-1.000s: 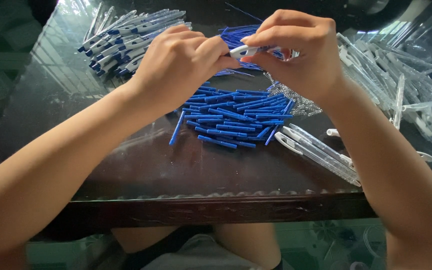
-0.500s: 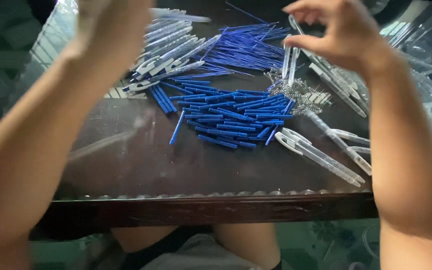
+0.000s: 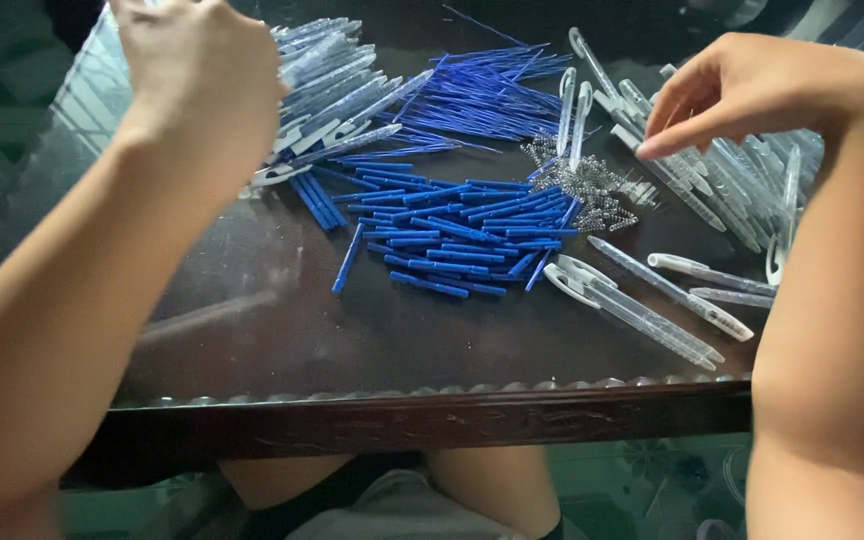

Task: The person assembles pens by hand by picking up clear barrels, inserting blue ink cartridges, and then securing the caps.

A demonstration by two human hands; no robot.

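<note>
My left hand (image 3: 192, 75) hovers with curled fingers above a pile of finished clear pens with blue inside (image 3: 337, 95) at the back left; its palm side is hidden. My right hand (image 3: 742, 90) reaches down to the left, fingertips just over a heap of clear pen barrels (image 3: 727, 175), with nothing seen in it. Between my hands lie short blue plastic sticks (image 3: 452, 225), thin blue refills (image 3: 492, 95) and a small cluster of metal springs (image 3: 582, 185).
Everything lies on a dark glass-topped table with a wooden front edge (image 3: 432, 410). A few clear barrels (image 3: 642, 300) lie apart near the front right. My knees show below the table edge.
One second ago both hands were together over the centre holding a pen. They have parted: the left went to the back-left pile, the right swung to the clear barrels.
</note>
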